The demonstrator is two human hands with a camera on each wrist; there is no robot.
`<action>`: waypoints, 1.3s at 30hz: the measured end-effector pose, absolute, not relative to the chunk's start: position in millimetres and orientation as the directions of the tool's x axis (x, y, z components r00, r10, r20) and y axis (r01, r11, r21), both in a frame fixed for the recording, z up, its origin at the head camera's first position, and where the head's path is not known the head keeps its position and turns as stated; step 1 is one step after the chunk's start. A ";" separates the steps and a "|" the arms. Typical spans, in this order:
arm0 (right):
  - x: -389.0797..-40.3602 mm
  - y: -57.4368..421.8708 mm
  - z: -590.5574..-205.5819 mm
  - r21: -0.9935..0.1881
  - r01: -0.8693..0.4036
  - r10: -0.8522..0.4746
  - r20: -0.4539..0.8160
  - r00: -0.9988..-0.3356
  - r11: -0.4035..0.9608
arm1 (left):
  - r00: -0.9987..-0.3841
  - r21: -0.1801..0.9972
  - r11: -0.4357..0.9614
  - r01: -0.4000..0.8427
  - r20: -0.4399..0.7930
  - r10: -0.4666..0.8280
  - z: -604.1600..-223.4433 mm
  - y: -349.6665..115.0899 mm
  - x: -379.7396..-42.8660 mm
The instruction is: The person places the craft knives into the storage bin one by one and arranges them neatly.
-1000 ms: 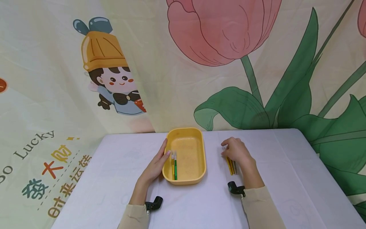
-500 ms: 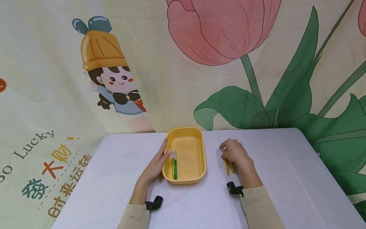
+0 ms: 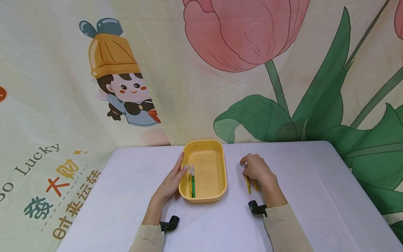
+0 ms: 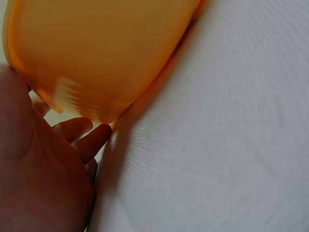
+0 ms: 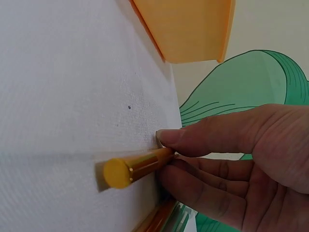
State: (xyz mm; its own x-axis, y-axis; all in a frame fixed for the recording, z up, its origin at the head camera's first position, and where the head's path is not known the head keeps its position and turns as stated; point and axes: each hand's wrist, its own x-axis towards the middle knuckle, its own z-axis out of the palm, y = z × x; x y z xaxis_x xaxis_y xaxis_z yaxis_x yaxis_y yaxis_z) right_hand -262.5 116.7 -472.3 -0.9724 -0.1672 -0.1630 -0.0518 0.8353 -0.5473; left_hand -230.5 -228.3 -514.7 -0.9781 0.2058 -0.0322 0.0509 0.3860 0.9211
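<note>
In the head view, a yellow plastic tray [image 3: 210, 175] sits at the middle of the table. My left hand [image 3: 170, 182] holds its left side, thumb over the rim and fingers along the outer wall. A slim yellow pen [image 3: 190, 185] and a green pen [image 3: 193, 188] lie side by side inside, near that wall. To the right of the tray, my right hand [image 3: 258, 168] pinches another yellow pen [image 5: 145, 166] between thumb and fingers. This pen's blunt yellow end points toward the right wrist camera; its far end is hidden by the fingers.
Several more pens [image 3: 256, 185] lie under the right hand, partly covered by it. A white cloth [image 3: 207, 227] covers the table. Behind its back edge hangs a printed backdrop [image 3: 176, 87] with tulips and a cartoon figure.
My right hand has shifted slightly left, drawing one yellow pen apart from the other pens on the table. The left hand and tray have stayed in place.
</note>
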 end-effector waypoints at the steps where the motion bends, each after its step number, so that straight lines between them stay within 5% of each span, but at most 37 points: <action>1: -262.5 116.6 -472.3 -0.545 -0.055 -0.169 -0.162 -0.972 0.837 | -0.978 0.921 0.387 0.050 -0.033 0.205 -514.5 -228.3 -230.2; 17: -260.4 113.8 -470.7 -0.636 -0.044 -0.160 -0.127 -0.979 0.770 | -0.977 0.923 0.381 0.050 -0.033 0.209 -516.9 -228.9 -230.0; 29: -257.6 108.5 -460.1 -0.697 -0.197 -0.233 0.044 -0.971 0.690 | -0.977 0.926 0.375 0.052 -0.031 0.212 -516.9 -229.0 -229.5; 39: -254.4 95.6 -446.7 -0.707 -0.186 -0.201 0.064 -0.978 0.683 | -0.977 0.924 0.379 0.056 -0.027 0.212 -515.6 -229.7 -230.7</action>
State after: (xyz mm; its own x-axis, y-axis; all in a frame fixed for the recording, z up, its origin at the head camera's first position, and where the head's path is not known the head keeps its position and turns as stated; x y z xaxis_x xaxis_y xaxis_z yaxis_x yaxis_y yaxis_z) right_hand -254.4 95.6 -446.7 -0.9776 -0.2007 0.0641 -0.1865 0.6827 -0.7065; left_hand -230.7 -229.7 -515.6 -0.9770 0.2117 -0.0272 0.0563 0.3788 0.9238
